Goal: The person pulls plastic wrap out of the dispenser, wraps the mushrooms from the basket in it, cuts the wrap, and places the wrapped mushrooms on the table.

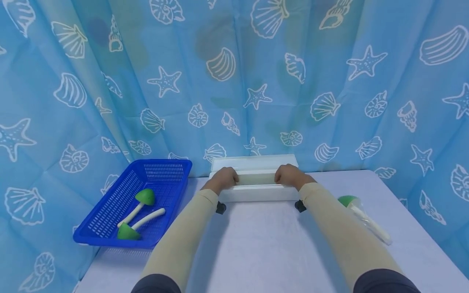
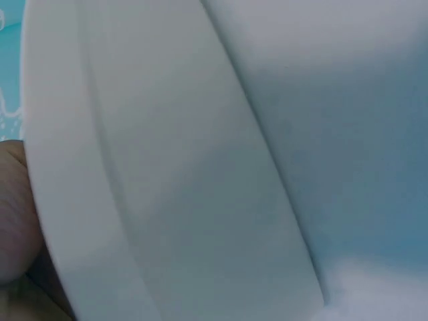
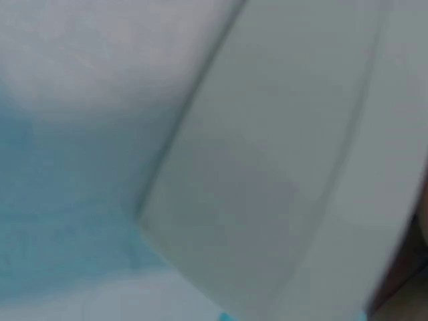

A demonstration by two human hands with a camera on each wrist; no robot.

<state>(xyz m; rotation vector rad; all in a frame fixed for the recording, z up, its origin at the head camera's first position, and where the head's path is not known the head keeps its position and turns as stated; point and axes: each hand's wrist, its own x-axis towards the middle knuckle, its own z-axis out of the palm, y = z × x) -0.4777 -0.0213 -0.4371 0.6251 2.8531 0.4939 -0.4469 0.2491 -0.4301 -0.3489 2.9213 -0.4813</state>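
A long white box stands at the far side of the table, its lid raised at the back. At the box's left end, my left hand reaches over the front wall with curled fingers and grips the box. My right hand grips it the same way at the right end. The box's front wall fills much of the left wrist view, with part of the left hand behind its rim. In the right wrist view the wall hides most of the right hand, so the fingertips cannot be seen.
A blue plastic basket on the left holds two white-handled pieces with green domed heads. A similar green-headed piece, its handle seemingly in clear wrap, lies right of the right forearm. A blue shell-print curtain hangs behind the table.
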